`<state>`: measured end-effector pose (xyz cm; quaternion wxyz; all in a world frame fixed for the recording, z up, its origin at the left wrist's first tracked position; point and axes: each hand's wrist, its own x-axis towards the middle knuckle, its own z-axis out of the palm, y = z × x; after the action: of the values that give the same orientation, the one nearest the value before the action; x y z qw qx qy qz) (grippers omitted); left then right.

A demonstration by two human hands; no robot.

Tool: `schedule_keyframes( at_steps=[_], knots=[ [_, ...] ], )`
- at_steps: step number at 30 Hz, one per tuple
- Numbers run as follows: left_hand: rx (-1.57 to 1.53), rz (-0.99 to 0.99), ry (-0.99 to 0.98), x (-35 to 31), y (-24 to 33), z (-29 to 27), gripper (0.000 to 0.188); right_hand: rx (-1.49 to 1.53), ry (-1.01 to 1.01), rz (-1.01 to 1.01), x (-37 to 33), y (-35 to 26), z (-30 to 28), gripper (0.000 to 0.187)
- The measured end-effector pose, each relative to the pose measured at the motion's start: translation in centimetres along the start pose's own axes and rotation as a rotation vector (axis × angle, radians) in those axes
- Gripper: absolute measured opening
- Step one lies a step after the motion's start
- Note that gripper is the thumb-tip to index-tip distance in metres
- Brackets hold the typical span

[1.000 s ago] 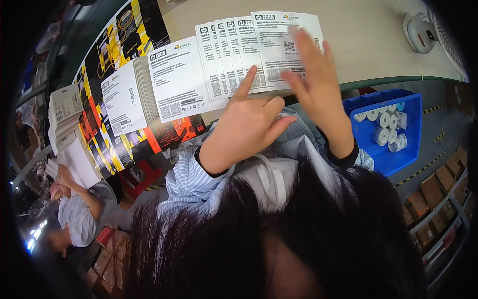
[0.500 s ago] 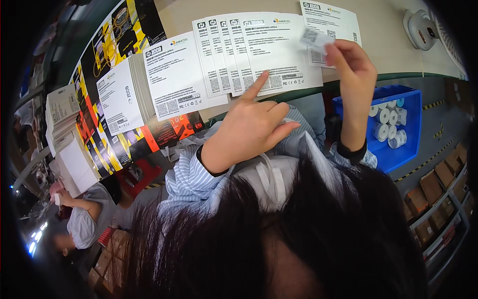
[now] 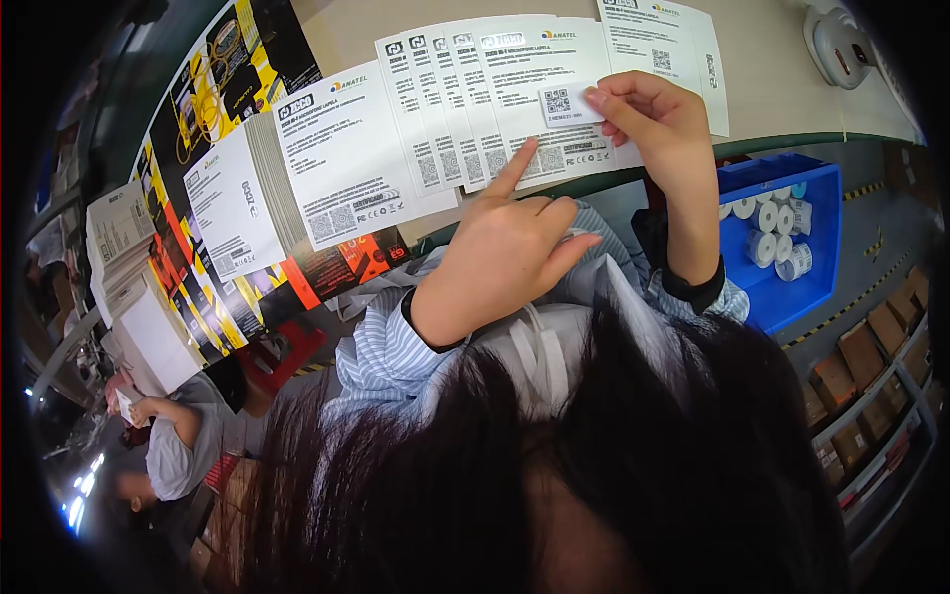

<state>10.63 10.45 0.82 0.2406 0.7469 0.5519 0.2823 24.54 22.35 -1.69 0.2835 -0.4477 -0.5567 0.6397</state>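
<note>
My left hand (image 3: 510,252) points its forefinger down onto the lower edge of the top white printed card (image 3: 539,94), one of several fanned out on the beige table (image 3: 772,59). My right hand (image 3: 658,124) pinches a small white sticker label (image 3: 566,103) and holds it over that same card, near its right side. A thick stack of the same white cards (image 3: 341,158) lies to the left of the fan. More white cards (image 3: 663,30) lie behind my right hand.
A blue bin (image 3: 792,243) holding rolls of white labels sits below the table edge at right. Black, yellow and orange flat cartons (image 3: 198,129) lie at left. Another person (image 3: 173,450) sits at lower left. A white device (image 3: 836,45) rests at the table's far right. My dark hair fills the foreground.
My right hand lifted off the fanned cards, picked up a small sticker label and brought it down over the top card. My left forefinger stayed pressed on the cards.
</note>
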Motion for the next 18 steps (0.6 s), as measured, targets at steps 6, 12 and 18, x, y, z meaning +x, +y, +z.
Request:
schedule_keyframes(
  at_steps=[6, 12, 18],
  knots=[
    [-0.011, 0.008, -0.008, 0.06, -0.2, -0.02, 0.026, -0.028, 0.036, -0.009, -0.03, 0.18, 0.16, 0.017],
    [-0.015, 0.003, -0.021, -0.05, -0.27, -0.03, 0.025, -0.093, 0.045, 0.023, -0.08, 0.01, 0.41, 0.015],
    [-0.036, 0.021, 0.003, -0.13, -0.22, 0.27, 0.029, -0.163, 0.08, -0.008, -0.25, 0.12, 0.63, 0.014]
  ],
)
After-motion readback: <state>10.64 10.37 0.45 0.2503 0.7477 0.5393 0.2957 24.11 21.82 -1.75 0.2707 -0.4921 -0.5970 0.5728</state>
